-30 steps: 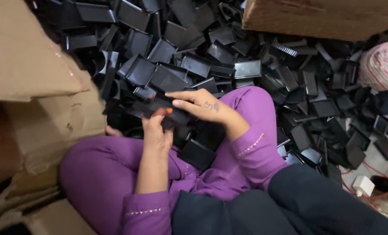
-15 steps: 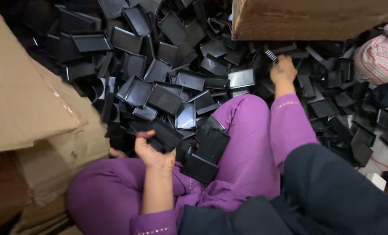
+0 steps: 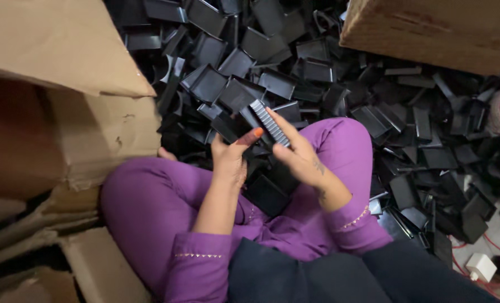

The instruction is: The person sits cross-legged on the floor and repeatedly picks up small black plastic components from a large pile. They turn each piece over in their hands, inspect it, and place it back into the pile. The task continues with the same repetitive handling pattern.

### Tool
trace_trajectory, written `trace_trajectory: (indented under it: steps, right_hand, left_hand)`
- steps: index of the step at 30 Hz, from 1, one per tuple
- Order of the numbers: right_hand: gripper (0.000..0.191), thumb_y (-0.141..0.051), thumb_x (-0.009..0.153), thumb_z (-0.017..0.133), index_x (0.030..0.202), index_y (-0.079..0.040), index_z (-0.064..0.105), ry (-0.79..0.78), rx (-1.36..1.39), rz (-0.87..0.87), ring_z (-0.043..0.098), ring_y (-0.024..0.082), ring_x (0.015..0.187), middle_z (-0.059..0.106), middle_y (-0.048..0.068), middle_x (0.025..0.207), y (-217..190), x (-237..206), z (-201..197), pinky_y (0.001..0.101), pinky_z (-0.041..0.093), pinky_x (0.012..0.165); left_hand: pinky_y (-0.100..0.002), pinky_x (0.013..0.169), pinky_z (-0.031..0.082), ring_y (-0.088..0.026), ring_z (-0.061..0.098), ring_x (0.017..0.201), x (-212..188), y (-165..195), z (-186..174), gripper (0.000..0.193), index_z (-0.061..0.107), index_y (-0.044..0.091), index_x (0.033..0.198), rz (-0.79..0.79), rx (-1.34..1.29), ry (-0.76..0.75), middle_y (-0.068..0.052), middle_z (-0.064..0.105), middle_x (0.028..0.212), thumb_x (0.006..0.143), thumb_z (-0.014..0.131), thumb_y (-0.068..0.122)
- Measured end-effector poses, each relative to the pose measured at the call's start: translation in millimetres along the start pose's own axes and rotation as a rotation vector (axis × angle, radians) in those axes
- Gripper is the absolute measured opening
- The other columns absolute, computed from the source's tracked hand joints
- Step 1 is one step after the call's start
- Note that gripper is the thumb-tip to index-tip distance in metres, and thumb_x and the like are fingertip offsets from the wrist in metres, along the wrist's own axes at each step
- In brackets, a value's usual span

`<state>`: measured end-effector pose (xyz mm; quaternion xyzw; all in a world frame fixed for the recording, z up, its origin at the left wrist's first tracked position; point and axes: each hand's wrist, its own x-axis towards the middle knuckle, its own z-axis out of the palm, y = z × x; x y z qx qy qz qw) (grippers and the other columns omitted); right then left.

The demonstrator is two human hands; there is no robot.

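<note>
My left hand (image 3: 228,159) grips a black part (image 3: 231,128) over my lap; my right hand (image 3: 297,152) pinches a ribbed strip (image 3: 269,123) beside it. Beyond lies the heap of black trays (image 3: 272,67), with cardboard boxes (image 3: 65,84) alongside.

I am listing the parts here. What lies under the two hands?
Under the left hand and right hand, black plastic trays rest on the purple-clothed lap. Whatever lies beneath those trays is covered.
</note>
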<state>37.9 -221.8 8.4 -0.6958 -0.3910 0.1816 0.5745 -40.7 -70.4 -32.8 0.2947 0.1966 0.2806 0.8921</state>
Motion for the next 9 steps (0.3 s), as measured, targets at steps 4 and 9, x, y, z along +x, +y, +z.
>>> trace_trajectory:
  steps: [4, 9]
  right_hand:
    - [0.055, -0.022, 0.104, 0.053, 0.154, -0.002, 0.045, -0.040, 0.027, -0.092, 0.037, 0.026, 0.154, 0.045, 0.013, 0.161, 6.1, 2.2, -1.0, 0.0364, 0.026, 0.129]
    - [0.053, -0.022, 0.105, 0.057, 0.153, -0.002, 0.049, -0.008, -0.015, -0.175, 0.038, 0.028, 0.156, 0.045, 0.013, 0.163, 24.1, -0.3, -4.9, 0.0402, 0.027, 0.131]
  left_hand:
    - [-0.035, 0.091, 0.058, -0.023, 0.071, 0.101, 3.0, 4.0, 4.8, 0.055, 0.064, -0.004, 0.120, -0.013, -0.013, -0.025, -0.012, 0.072, 0.114, 0.070, 0.085, -0.012]
    - [-0.033, 0.092, 0.056, -0.022, 0.070, 0.104, 1.2, -1.0, 3.5, 0.055, 0.065, -0.004, 0.124, -0.024, 0.008, -0.049, -0.012, 0.072, 0.115, 0.073, 0.085, -0.009]
